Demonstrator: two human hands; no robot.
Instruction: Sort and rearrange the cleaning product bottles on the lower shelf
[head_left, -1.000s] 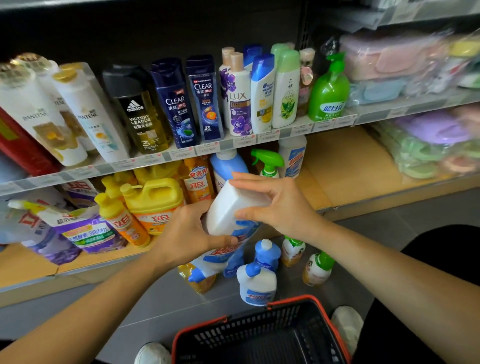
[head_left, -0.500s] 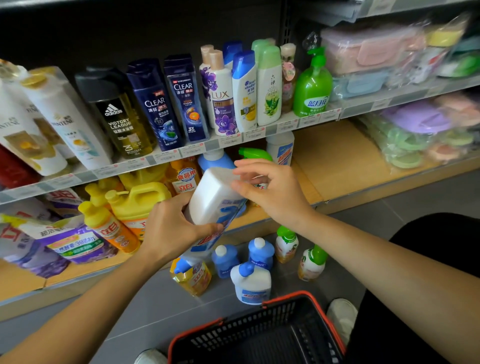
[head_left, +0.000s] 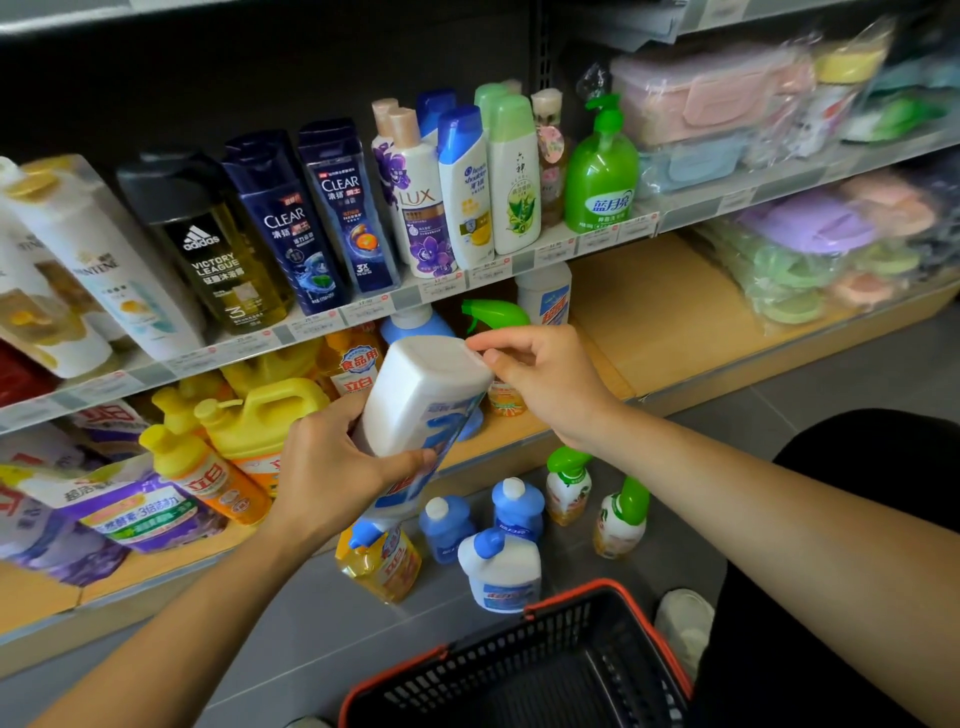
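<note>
A white bottle with a blue label (head_left: 415, 405) is held upside down in front of the lower shelf (head_left: 639, 312), its flat base up and its blue cap down. My left hand (head_left: 332, 467) grips its middle from the left. My right hand (head_left: 545, 379) touches the rim of its base with the fingertips. On the lower shelf behind stand yellow jugs (head_left: 260, 421), a blue-capped bottle (head_left: 415, 325), a green spray bottle (head_left: 496, 314) and a white bottle (head_left: 545, 299). On the floor below stand blue bottles (head_left: 514, 506), a white bottle (head_left: 501, 571), a yellow bottle (head_left: 384, 564) and two green-topped bottles (head_left: 569, 486).
The upper shelf carries shampoo bottles (head_left: 462, 187) and a green pump bottle (head_left: 602, 171). Purple refill pouches (head_left: 114, 504) lie at the lower shelf's left. A black basket with a red rim (head_left: 524, 660) sits on the floor near me. Wrapped plastic boxes (head_left: 810, 239) fill the right shelves.
Both hands have raised the upside-down bottle toward the lower shelf. My right hand slid from the bottle's side up to the rim of its base.
</note>
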